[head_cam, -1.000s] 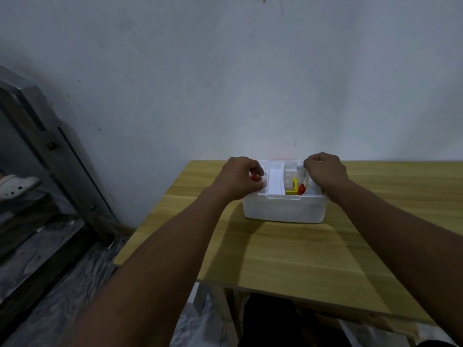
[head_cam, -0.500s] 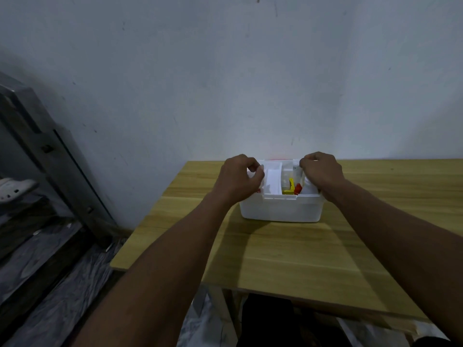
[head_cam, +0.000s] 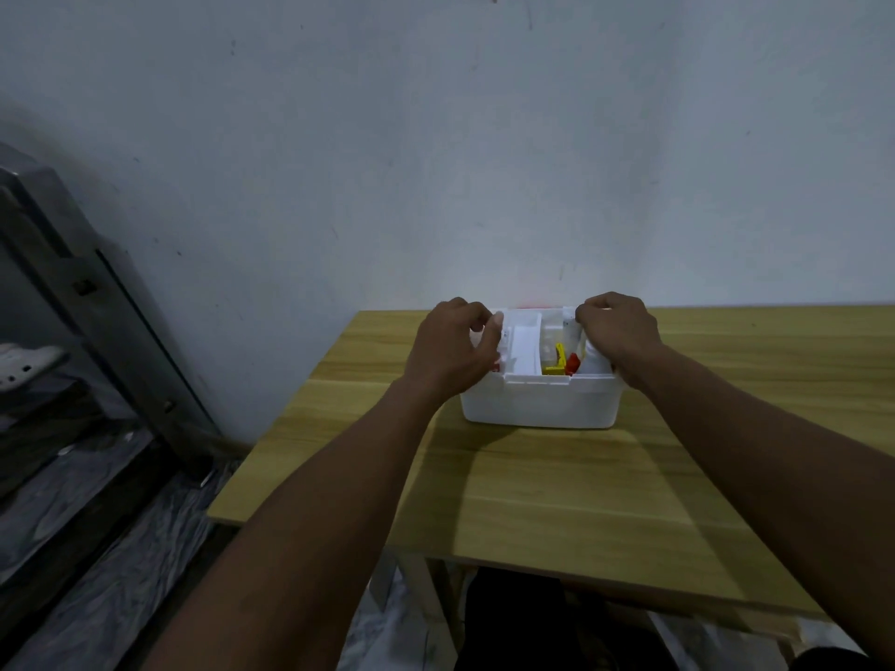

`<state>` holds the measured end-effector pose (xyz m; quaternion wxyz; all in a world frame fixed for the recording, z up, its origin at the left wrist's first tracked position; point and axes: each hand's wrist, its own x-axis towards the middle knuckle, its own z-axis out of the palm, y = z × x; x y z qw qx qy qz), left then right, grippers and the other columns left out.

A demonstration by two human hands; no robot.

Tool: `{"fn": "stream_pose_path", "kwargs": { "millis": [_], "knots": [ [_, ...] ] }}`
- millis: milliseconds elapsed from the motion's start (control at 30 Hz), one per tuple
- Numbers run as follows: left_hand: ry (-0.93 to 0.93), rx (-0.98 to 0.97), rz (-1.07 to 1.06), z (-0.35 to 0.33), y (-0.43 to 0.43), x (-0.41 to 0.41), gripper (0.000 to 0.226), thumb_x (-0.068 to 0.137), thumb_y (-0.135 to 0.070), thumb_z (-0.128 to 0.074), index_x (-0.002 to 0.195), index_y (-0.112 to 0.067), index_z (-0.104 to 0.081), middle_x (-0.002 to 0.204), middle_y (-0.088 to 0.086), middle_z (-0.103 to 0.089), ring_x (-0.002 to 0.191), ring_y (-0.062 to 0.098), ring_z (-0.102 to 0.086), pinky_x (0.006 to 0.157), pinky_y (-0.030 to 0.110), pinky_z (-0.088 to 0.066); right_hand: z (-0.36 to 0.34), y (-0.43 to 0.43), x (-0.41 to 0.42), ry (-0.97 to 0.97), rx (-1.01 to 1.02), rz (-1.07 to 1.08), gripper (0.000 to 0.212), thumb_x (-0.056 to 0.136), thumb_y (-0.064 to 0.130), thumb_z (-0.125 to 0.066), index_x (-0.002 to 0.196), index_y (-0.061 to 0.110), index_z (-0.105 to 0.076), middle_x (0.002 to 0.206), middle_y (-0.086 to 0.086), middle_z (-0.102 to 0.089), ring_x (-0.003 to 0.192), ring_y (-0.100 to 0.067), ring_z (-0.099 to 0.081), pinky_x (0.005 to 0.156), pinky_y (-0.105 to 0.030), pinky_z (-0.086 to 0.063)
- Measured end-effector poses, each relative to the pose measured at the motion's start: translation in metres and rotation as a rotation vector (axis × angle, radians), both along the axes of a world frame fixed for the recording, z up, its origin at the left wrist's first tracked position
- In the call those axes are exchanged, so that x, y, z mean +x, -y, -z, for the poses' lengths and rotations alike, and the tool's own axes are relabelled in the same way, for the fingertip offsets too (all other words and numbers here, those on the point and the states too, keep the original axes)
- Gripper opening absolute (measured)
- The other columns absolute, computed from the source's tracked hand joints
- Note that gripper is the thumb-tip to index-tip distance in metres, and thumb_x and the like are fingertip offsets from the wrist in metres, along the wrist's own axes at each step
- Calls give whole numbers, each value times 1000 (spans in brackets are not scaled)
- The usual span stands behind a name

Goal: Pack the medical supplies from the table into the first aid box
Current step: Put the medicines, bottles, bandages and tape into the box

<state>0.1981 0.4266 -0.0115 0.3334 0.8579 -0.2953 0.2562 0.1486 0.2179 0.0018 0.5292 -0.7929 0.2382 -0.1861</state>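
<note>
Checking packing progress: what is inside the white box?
Inside the white box: a yellow item, a red item and a white insert. Both hands cover its ends; deeper contents are hidden.

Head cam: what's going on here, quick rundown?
A person is working at a white first aid box on a wooden table. The left hand is curled over the box's left end and the right hand over its right end, gripping something white at the rim. The box is open, with a yellow item and a red item inside. No loose supplies show on the table.
</note>
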Motion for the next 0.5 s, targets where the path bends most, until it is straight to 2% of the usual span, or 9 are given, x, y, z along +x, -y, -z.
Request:
{"fn": "stream_pose_path", "kwargs": {
  "millis": [167,333,500],
  "knots": [
    [61,73,9,4,-25,-5,29,84,-44,-61,88,-16,-68,81,-7,-56,80,12,-51,67,25,-37,-2,-1,-2,-1,-4,4,38,85,32,-56,118,17,-69,125,-6,-66,115,-29,-59,101,-45,-50],
    [51,73,-3,9,-34,-8,37,79,-54,-65,79,-17,-70,73,-6,-61,72,13,-53,64,29,-44,-3,-3,-4,1,-16,-4,29,86,28,-57,108,15,-71,107,-3,-65,108,-27,-59,100,-45,-51],
    [32,47,-25,4,-31,-5,35,84,-45,-71,100,-16,-81,85,2,-72,81,16,-62,72,31,-49,-4,-3,-5,-4,-49,-12,22,88,28,-55,104,18,-68,104,1,-61,104,-25,-57,98,-43,-51]
  ]
}}
